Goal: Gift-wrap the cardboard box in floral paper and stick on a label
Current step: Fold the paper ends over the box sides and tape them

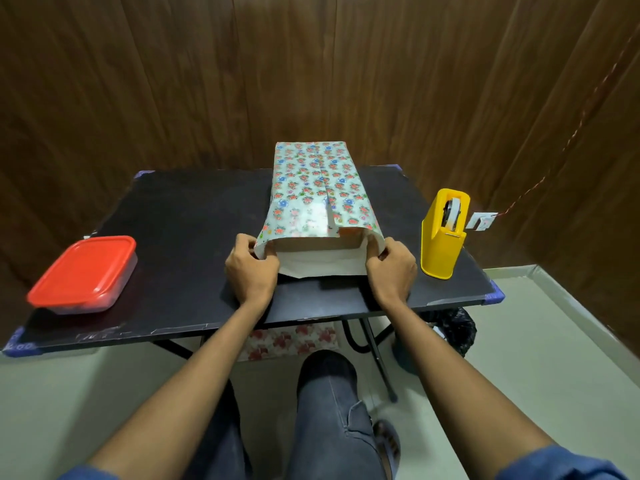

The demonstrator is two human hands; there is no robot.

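Cardboard box wrapped in glossy floral paper lies mid-table on the black rectangular table, long axis running from the near edge toward the far edge, far end overhanging or reaching the far edge; can't tell which. Taped seam runs lengthwise along the top. Near end is unclosed: the paper sleeve juts past the box toward the person, white inside showing, bottom flap flat on the table. Left hand pinches the left side wall of that open paper end, thumb on top, fingers curled at the corner. Right hand pinches the right side wall the same way. Both sit level at the near end, box squarely between them, neither nearer. Judgement: next comes folding the side flaps inward across the short axis, then taping; the far end looks folded but is hard to read. Yellow plastic tape dispenser stands near the right edge, nearer the right hand. Red-lidded clear plastic container sits toward the near-left corner, well apart. No label seen on the paper.
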